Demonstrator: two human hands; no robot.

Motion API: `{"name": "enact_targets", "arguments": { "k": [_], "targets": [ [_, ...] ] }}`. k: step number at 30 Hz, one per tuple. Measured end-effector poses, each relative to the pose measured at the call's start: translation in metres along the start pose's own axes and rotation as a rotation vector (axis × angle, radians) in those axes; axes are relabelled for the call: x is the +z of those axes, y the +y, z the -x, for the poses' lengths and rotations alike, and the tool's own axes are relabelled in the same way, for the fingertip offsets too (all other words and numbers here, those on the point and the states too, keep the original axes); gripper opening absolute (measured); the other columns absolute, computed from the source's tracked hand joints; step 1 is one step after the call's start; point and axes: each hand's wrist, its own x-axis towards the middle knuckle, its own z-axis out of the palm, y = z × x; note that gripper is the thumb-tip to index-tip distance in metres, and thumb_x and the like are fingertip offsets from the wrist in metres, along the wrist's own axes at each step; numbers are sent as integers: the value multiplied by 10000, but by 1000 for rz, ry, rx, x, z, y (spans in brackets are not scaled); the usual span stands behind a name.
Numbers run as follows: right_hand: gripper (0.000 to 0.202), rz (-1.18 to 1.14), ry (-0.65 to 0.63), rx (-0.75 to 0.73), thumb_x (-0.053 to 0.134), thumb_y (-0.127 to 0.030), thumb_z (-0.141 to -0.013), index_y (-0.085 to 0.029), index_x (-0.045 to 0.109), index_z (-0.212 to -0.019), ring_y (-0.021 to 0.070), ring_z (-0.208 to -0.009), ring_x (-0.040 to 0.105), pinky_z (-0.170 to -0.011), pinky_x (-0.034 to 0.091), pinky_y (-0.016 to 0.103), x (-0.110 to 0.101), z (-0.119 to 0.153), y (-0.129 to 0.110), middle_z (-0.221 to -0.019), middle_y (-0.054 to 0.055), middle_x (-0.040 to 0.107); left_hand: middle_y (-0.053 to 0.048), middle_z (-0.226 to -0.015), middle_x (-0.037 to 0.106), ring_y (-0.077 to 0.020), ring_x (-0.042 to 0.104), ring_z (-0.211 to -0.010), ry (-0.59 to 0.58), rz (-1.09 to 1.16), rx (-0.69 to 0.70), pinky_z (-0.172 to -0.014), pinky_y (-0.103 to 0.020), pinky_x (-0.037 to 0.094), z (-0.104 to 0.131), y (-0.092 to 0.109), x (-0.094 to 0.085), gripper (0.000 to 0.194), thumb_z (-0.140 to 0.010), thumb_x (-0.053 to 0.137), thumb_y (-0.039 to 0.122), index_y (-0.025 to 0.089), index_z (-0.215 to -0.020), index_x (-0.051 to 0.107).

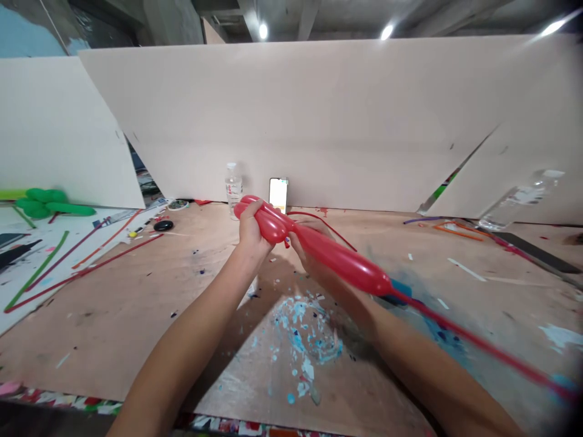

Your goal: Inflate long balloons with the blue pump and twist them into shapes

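Observation:
A long red modelling balloon [344,258] stretches across both hands above the wooden table. My left hand [254,227] is wrapped round its folded, bunched segments near the far end. At the narrow twist beside those segments, my right hand [305,243] is closed on the balloon, its fingers partly hidden behind it. From there a fat inflated section runs down to the right, ending in a thin uninflated tail that passes over my right forearm to the frame's edge. The knot shows as a small red nub below the twist.
A phone [278,194] and a water bottle [234,188] stand by the white board [291,121]. Another bottle [519,200] leans at right. Green balloons [45,203] and uninflated strips lie at left. Blue paint flakes [305,334] mark the table [136,315]; a blue object [401,292] lies behind the balloon.

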Motion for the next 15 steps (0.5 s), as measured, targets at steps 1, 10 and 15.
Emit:
{"name": "enact_targets", "arguments": {
  "k": [1,10,15],
  "targets": [
    [228,106,-18,-130,755,-151,-678,-262,694,-868,196,-1196,527,-940,490,330,-3,-3,-2,-1108,-10,659,-21,-667,588,-152,611,-628,-12,-10,-19,-639,-281,525,0,1,0,142,-679,665,208,161,-738,544],
    [207,980,-59,-711,755,-252,-698,-320,751,-893,179,-749,574,-791,503,388,-21,-2,-21,-735,0,609,-53,-691,621,-179,627,-650,-202,-128,-146,-672,-337,542,4,14,-1,187,-685,687,262,148,-794,586],
    [460,574,-80,-291,851,-98,-465,-279,742,-874,178,-786,598,-810,519,353,11,13,-29,-798,-9,673,-51,-783,644,-204,656,-767,-487,-174,-27,-775,-376,533,7,26,-6,231,-694,668,270,163,-891,615]
  ]
}}
